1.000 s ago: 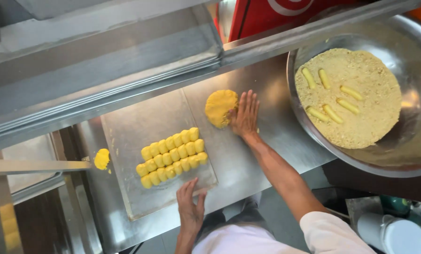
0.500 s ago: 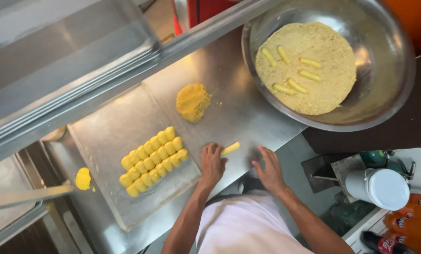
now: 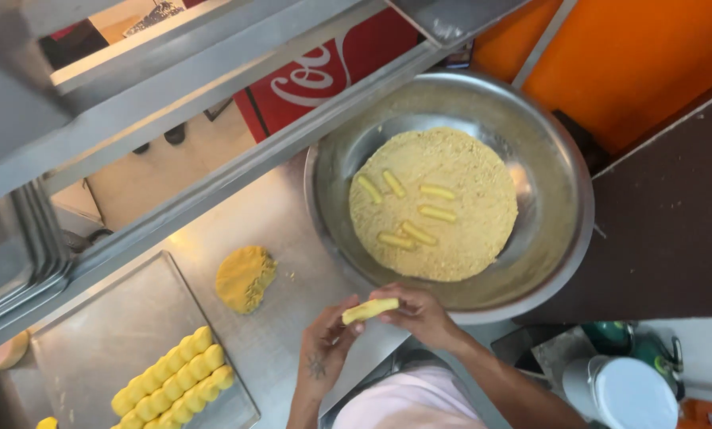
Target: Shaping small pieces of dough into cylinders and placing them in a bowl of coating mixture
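While both hands (image 3: 372,326) pinch a yellow dough stick (image 3: 369,309) — breadcrumb bowl (image 3: 566,191) just beyond.

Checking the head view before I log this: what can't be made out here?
- Tray: cut off by the bottom edge, so the full count of yellow pieces is unknown.
- Dough roll: ends covered by the left hand and right hand.
- White tub: lid hides its contents.

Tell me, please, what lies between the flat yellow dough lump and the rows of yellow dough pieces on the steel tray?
Head view: only bare steel lies between the flat yellow dough lump and the rows of yellow dough pieces, namely countertop and the tray's raised edge.
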